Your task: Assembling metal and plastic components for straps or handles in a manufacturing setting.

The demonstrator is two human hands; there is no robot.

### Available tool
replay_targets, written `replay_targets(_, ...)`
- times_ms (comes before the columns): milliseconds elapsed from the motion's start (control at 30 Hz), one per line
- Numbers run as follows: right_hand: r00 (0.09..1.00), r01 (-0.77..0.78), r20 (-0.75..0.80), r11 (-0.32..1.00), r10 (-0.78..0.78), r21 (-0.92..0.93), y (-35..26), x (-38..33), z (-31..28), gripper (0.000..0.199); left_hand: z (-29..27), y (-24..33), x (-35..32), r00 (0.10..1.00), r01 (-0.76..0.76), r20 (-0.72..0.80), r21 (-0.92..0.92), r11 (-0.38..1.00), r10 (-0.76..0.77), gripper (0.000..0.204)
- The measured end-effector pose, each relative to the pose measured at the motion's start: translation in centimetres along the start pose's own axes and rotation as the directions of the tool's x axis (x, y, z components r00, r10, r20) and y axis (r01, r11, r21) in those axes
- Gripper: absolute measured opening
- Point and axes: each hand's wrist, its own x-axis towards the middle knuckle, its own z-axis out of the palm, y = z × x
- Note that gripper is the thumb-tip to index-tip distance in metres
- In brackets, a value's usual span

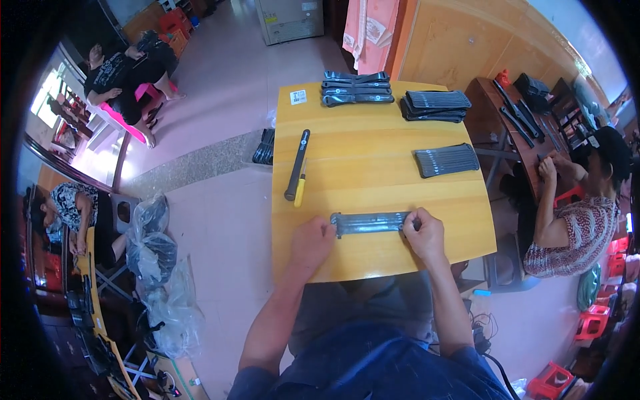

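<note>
A flat bundle of dark strips (371, 223) lies crosswise near the table's front edge. My left hand (313, 241) pinches its left end, fingers closed. At the other end my right hand (425, 233) grips with thumb and bent fingers. Beyond my left hand rest a long black strip (299, 165) with rounded ends and a yellow-handled tool (300, 191) with a thin shaft, side by side. Farther right is a similar ribbed black bundle (446, 161), apart from both hands.
Stacked black bundles (357, 89) stand at the table's far edge, with another pile (435, 105) to their right. A white label (298, 97) marks the far left corner. One person works at a side table (490, 113) on the right; two others sit leftward. Plastic bags (152, 247) lie left.
</note>
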Motion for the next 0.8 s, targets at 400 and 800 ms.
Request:
replay_targets(400, 0.999, 0.024, -0.037, 0.997, -0.027, -0.067, -0.1, 0.1, 0.2, 0.011, 0.7, -0.8, 0.2, 0.997, -0.055, -0.057, 0.078, 0.995, 0.059, 0.024)
replay_targets(800, 0.997, 0.081, -0.005, 0.987, -0.083, -0.140, -0.5, 0.1, 0.0, 0.009, 0.1, -0.1, 0.3, 1.000, 0.010, 0.008, 0.101, 0.995, -0.011, 0.027)
